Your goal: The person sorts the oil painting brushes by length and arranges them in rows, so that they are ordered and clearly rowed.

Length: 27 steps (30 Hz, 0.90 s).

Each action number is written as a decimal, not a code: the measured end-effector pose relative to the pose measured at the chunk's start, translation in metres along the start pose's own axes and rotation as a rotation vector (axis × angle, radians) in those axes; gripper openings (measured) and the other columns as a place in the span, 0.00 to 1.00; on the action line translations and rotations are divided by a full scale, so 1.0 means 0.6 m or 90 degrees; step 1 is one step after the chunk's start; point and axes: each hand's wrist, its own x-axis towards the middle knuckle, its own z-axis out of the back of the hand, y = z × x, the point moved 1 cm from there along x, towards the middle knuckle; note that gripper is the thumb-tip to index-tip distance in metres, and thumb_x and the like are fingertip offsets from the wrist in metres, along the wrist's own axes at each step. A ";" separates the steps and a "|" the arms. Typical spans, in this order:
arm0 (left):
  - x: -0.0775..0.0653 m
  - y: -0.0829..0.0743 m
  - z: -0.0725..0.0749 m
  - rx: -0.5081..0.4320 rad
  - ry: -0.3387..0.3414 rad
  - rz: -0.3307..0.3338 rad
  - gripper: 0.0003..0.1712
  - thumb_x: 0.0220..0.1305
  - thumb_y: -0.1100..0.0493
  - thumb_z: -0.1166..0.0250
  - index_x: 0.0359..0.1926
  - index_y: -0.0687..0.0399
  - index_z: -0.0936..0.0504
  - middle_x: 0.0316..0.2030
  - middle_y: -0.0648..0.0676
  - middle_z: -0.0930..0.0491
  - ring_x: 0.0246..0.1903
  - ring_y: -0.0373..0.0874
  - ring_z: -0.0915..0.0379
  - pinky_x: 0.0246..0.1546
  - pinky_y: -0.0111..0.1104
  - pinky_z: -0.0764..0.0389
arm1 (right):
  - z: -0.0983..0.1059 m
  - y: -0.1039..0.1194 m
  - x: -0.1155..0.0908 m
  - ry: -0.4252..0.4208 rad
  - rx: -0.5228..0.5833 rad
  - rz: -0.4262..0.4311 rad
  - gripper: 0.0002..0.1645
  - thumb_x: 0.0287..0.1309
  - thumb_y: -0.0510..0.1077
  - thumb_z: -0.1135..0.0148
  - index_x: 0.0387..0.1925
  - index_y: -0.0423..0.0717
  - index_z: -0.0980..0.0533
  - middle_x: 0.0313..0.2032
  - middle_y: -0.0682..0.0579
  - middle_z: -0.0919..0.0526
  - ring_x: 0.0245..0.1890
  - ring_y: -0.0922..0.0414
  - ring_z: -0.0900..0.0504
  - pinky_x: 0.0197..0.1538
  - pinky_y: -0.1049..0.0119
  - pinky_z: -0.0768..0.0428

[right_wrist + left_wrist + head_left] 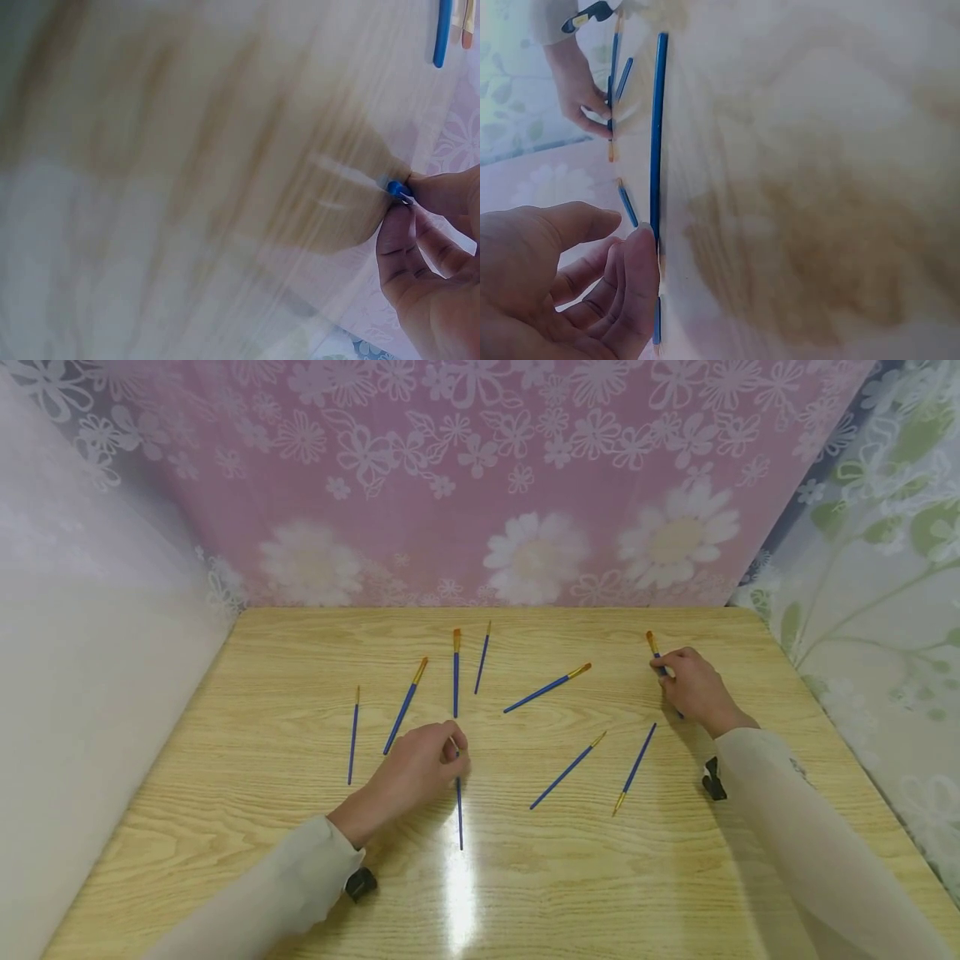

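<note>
My left hand (422, 766) is over the upper part of a slim blue paintbrush (461, 818), its handle pointing toward me and its bristles hidden by the fingers. In the left wrist view the thumb stands apart from the relaxed fingers, and the fingertips (641, 238) are at the side of the brush; whether they touch it I cannot tell. At the table's far right, my right hand (697, 692) pinches a thicker paintbrush (651, 643) between thumb and fingers. Its orange bristles point away from me. The blue handle end (397, 189) shows in the right wrist view.
Several blue-handled paintbrushes lie scattered between and beside the hands, among them a wide one (456, 675), a slanted one (547, 688) and a thin one with its tip toward me (636, 768). Flowered cloth (420, 485) stands behind the wooden table (262, 877).
</note>
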 end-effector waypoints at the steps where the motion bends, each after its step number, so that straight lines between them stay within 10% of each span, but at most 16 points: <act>1: 0.003 0.000 0.001 0.001 0.000 -0.001 0.04 0.75 0.58 0.31 0.47 0.50 0.14 0.33 0.44 0.18 0.31 0.39 0.25 0.37 0.35 0.21 | 0.000 0.000 0.000 0.000 0.000 0.000 0.25 0.81 0.33 0.48 0.73 0.29 0.28 0.69 0.23 0.34 0.65 0.24 0.29 0.64 0.26 0.27; 27: 0.105 -0.017 0.007 -0.009 0.005 0.008 0.08 0.79 0.58 0.33 0.52 0.55 0.15 0.43 0.52 0.13 0.39 0.46 0.18 0.44 0.39 0.16 | -0.001 -0.001 0.001 -0.018 -0.014 0.014 0.24 0.78 0.31 0.47 0.70 0.26 0.27 0.67 0.22 0.33 0.64 0.24 0.27 0.61 0.27 0.25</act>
